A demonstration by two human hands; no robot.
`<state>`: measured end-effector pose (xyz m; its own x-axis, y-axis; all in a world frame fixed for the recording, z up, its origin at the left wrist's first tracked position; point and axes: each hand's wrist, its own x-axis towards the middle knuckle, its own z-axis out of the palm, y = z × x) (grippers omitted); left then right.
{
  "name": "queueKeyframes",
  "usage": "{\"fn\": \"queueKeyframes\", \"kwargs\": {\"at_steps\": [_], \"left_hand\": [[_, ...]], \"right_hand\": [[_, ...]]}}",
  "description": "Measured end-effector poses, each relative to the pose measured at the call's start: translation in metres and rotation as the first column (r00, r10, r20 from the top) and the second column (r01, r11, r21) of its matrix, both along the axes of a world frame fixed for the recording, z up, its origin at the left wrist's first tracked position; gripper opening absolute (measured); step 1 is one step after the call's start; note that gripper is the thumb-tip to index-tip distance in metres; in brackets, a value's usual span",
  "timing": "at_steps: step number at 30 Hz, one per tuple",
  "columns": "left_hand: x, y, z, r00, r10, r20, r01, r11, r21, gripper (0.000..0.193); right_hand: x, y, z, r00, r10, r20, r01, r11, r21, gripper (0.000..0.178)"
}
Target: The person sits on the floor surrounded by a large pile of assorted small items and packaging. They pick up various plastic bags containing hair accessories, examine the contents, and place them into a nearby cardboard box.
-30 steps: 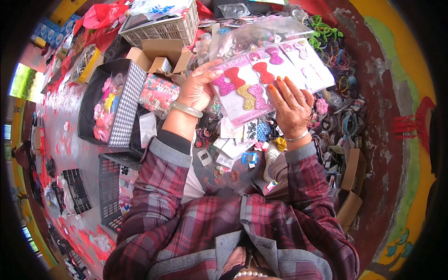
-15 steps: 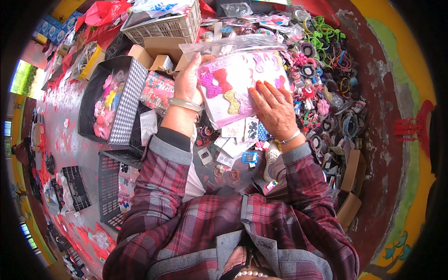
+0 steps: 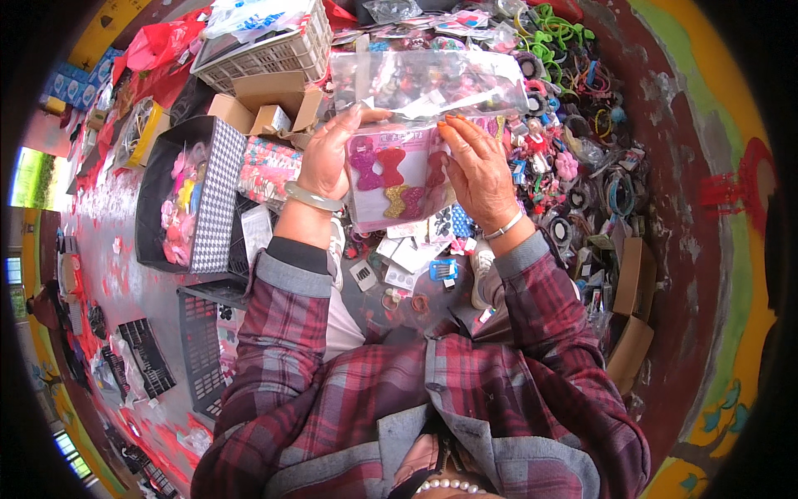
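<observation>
Glitter-bow packet (image 3: 381, 179): held up before me, above the goods on the floor, between both hands. My left hand (image 3: 327, 162) grips its upper left side; part of the fingers is lost behind it. My right hand (image 3: 484, 176) has its fingers bent close together at the upper edge, thumb mostly covered; whether they pinch the film or only rest on it, I cannot tell. Bows on the right part are half hidden by that hand and by folds.

Materials: grainy, wavy-edged bows in magenta, red and gold on flat card; slack, creased clear film (image 3: 428, 79) above, goods showing through.

Pose: left palm turned inward, right wrist arched, elbows bent. Smooth pale bangle (image 3: 313, 196) on the left wrist, thin metal band (image 3: 504, 225) on the right.

Outward: small cards (image 3: 407, 258) partly covered by the packet; hair-tie heap (image 3: 569, 166) at right, too tangled to separate; houndstooth-walled box (image 3: 219, 195) at left; slatted crate (image 3: 291, 51) beyond, partly under a plastic bag (image 3: 253, 18).
</observation>
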<state>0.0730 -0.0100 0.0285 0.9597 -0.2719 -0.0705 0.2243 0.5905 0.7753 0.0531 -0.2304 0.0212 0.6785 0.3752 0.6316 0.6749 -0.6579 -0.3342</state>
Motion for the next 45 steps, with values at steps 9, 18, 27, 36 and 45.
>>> {"fn": "queueKeyframes", "kwargs": {"at_steps": [9,18,27,36,45], "left_hand": [[-0.003,-0.005,0.001,0.994,-0.082,0.078,0.076,0.994,0.072,0.042],[0.006,-0.003,-0.012,0.984,-0.114,-0.136,0.104,0.992,-0.075,0.042],[0.022,0.015,-0.027,0.98,0.067,-0.188,-0.083,0.993,-0.08,0.04],[0.03,0.026,-0.041,0.888,0.309,-0.342,-0.356,0.93,-0.086,0.038],[0.028,0.014,-0.052,0.922,-0.003,-0.387,-0.1,0.964,-0.246,0.048]], "right_hand": [[-0.001,-0.003,0.003,0.997,-0.054,0.059,0.048,0.993,0.107,0.032],[0.002,0.002,-0.007,1.0,0.022,-0.021,-0.02,0.996,0.081,0.029],[-0.001,-0.002,-0.015,0.923,0.181,-0.341,-0.15,0.982,0.115,0.049],[-0.016,0.02,-0.006,0.986,0.127,-0.112,-0.149,0.965,-0.217,0.066],[-0.005,0.011,-0.011,0.952,0.042,-0.302,0.037,0.968,0.25,0.026]]}}
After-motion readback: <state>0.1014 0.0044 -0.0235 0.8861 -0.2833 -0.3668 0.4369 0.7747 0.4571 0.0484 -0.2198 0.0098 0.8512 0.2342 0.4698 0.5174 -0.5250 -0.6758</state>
